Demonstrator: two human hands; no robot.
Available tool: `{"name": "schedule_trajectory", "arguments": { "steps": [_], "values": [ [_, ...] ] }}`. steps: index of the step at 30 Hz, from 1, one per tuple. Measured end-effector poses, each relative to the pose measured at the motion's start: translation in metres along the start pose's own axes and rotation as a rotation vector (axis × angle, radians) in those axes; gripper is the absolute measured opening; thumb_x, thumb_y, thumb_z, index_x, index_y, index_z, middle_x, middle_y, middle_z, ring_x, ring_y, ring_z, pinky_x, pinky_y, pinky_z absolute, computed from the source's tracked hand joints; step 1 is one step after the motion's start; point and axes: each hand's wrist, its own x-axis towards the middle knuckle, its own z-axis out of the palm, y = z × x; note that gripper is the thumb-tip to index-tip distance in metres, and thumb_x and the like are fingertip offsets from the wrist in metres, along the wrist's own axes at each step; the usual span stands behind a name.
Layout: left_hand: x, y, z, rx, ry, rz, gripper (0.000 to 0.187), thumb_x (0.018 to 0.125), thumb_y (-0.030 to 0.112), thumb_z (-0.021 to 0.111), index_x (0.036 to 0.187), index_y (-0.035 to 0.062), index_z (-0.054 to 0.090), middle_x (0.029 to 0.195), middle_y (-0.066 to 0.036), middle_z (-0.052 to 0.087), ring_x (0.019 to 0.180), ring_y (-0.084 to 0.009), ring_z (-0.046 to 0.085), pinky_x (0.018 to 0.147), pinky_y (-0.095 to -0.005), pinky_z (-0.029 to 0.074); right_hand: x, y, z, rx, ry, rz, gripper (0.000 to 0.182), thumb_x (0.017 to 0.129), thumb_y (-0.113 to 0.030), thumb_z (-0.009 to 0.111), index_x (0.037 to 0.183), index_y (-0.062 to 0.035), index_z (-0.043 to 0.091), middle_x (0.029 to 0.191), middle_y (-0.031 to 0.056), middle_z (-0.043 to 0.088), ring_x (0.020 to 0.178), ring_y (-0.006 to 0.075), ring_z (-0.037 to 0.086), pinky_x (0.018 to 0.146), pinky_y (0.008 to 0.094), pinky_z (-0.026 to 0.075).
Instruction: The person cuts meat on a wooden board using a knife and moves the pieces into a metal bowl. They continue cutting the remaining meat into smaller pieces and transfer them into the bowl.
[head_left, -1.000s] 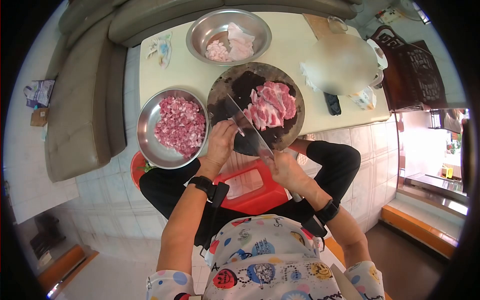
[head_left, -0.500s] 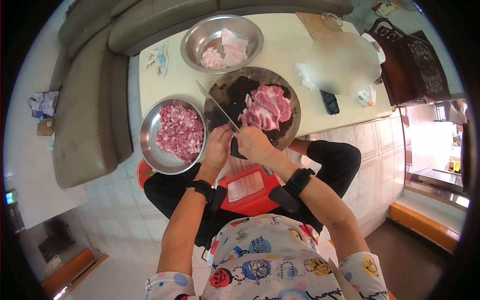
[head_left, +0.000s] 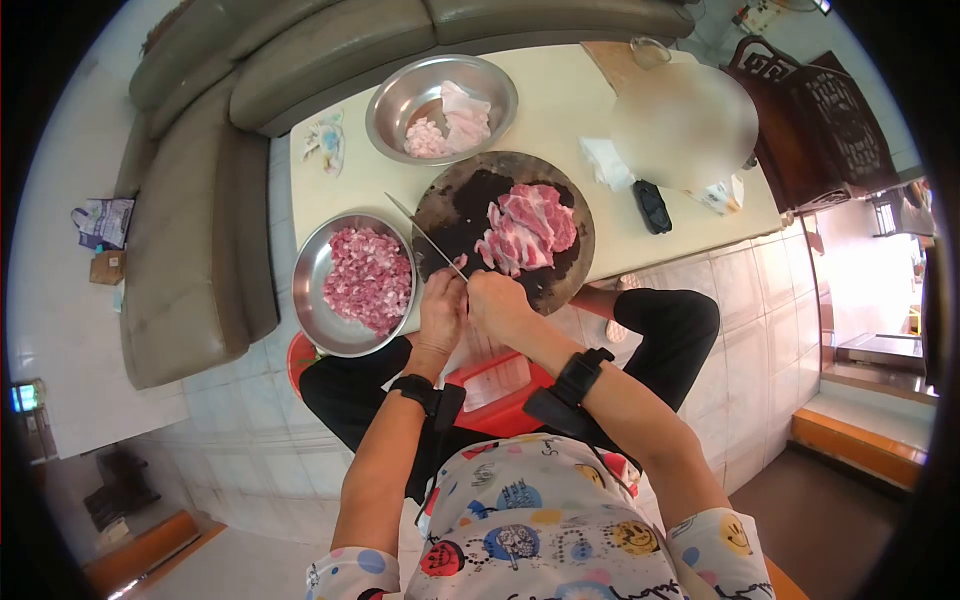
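My right hand [head_left: 501,302] is closed on the handle of a knife [head_left: 424,234]. The blade slants away to the far left across the near-left part of the round, dark chopping board [head_left: 575,205]. Beside it, my left hand [head_left: 442,305] is closed at the board's near edge, its fingertips on a small piece of meat [head_left: 460,262] against the blade. A pile of raw pink meat [head_left: 528,228] lies on the right half of the board. Left of the board, a steel bowl [head_left: 305,300] holds diced meat [head_left: 366,278].
A second steel basin [head_left: 385,92] behind the board holds pale fatty pieces. The cream table [head_left: 560,100] also bears a black case [head_left: 653,207], white tissue [head_left: 605,163] and a large blurred shape. Below my hands is a red plastic stool [head_left: 500,395]; a grey sofa [head_left: 330,70] stands behind.
The view has shifted slightly, so the table sits lower. A small piece of meat now shows at my left fingertips beside the blade. The knife stays in my right hand.
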Motion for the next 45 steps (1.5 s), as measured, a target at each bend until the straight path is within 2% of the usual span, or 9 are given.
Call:
{"name": "schedule_trajectory", "arguments": {
  "steps": [11, 14, 21, 24, 26, 30, 33, 35, 45],
  "values": [
    [-0.004, 0.011, 0.008, 0.104, 0.102, -0.093, 0.012, 0.076, 0.001, 0.061, 0.088, -0.0016, 0.060, 0.094, -0.014, 0.058, 0.086, -0.0332, 0.055, 0.076, -0.0394, 0.045, -0.074, 0.037, -0.035, 0.117, -0.185, 0.141, 0.025, 0.085, -0.017, 0.050, 0.081, 0.0066, 0.056, 0.079, 0.0299, 0.059, 0.080, 0.0451, 0.059, 0.070, 0.0494, 0.047],
    [-0.004, 0.017, 0.009, 0.118, 0.179, -0.215, 0.011, 0.076, 0.007, 0.064, 0.084, -0.0011, 0.061, 0.091, -0.016, 0.057, 0.086, -0.0344, 0.055, 0.076, -0.0407, 0.044, -0.090, 0.054, -0.024, 0.134, -0.076, 0.051, 0.018, 0.072, -0.010, 0.056, 0.072, 0.0080, 0.056, 0.074, 0.0301, 0.058, 0.074, 0.0456, 0.059, 0.065, 0.0489, 0.047],
    [0.013, 0.022, 0.015, 0.284, 0.150, -0.417, 0.016, 0.071, 0.013, 0.067, 0.077, -0.0001, 0.060, 0.082, -0.016, 0.054, 0.080, -0.0348, 0.054, 0.071, -0.0421, 0.044, -0.091, 0.070, -0.017, 0.322, -0.042, 0.092, 0.023, 0.077, -0.011, 0.054, 0.069, 0.0109, 0.054, 0.066, 0.0317, 0.054, 0.071, 0.0481, 0.056, 0.063, 0.0473, 0.045],
    [0.015, 0.013, 0.023, 0.324, 0.064, -0.476, 0.014, 0.069, 0.012, 0.067, 0.077, 0.0023, 0.060, 0.082, -0.016, 0.057, 0.080, -0.0349, 0.056, 0.070, -0.0440, 0.044, -0.092, 0.073, -0.019, 0.405, -0.039, 0.027, 0.024, 0.080, -0.011, 0.053, 0.069, 0.0103, 0.052, 0.057, 0.0270, 0.054, 0.055, 0.0418, 0.058, 0.053, 0.0442, 0.045],
    [0.017, 0.013, 0.022, 0.264, 0.006, -0.564, 0.011, 0.069, 0.009, 0.065, 0.076, 0.0025, 0.059, 0.077, -0.016, 0.058, 0.075, -0.0363, 0.058, 0.068, -0.0454, 0.046, -0.094, 0.065, -0.030, 0.653, -0.222, 0.282, 0.022, 0.084, -0.010, 0.051, 0.073, 0.0084, 0.053, 0.050, 0.0164, 0.051, 0.041, 0.0271, 0.055, 0.041, 0.0379, 0.042],
    [0.007, 0.013, 0.011, 0.274, -0.011, -0.592, 0.011, 0.070, 0.006, 0.063, 0.079, 0.0019, 0.059, 0.074, -0.016, 0.061, 0.069, -0.0303, 0.061, 0.062, -0.0406, 0.048, -0.092, 0.076, -0.019, 0.801, -0.187, 0.294, 0.019, 0.087, -0.009, 0.048, 0.078, 0.0062, 0.052, 0.049, 0.0080, 0.049, 0.037, 0.0148, 0.050, 0.035, 0.0317, 0.039],
    [0.000, 0.000, 0.004, -0.075, 0.051, -0.787, 0.011, 0.074, 0.003, 0.061, 0.085, 0.0020, 0.062, 0.077, -0.012, 0.065, 0.066, -0.0196, 0.063, 0.057, -0.0311, 0.048, -0.095, 0.073, -0.027, 0.813, -0.161, 0.233, 0.016, 0.088, -0.008, 0.046, 0.082, 0.0062, 0.052, 0.048, 0.0065, 0.048, 0.037, 0.0150, 0.049, 0.036, 0.0304, 0.039],
    [-0.003, -0.006, -0.002, -0.645, 0.185, -1.014, 0.013, 0.078, 0.005, 0.063, 0.091, 0.0030, 0.065, 0.075, -0.004, 0.066, 0.066, -0.0116, 0.062, 0.058, -0.0245, 0.049, -0.095, 0.070, -0.031, 0.978, -0.125, 0.224, 0.015, 0.089, -0.007, 0.045, 0.081, 0.0046, 0.052, 0.049, 0.0057, 0.049, 0.038, 0.0139, 0.048, 0.035, 0.0295, 0.038],
    [0.015, -0.022, -0.018, -1.135, 0.122, -1.185, 0.022, 0.083, 0.001, 0.049, 0.102, 0.0016, 0.060, 0.090, -0.007, 0.064, 0.075, -0.0174, 0.062, 0.066, -0.0310, 0.053, -0.108, 0.065, -0.076, 1.249, -0.009, 0.294, 0.016, 0.089, -0.008, 0.047, 0.075, 0.0006, 0.050, 0.054, 0.0032, 0.047, 0.038, 0.0112, 0.045, 0.036, 0.0259, 0.036]
  ]
}}
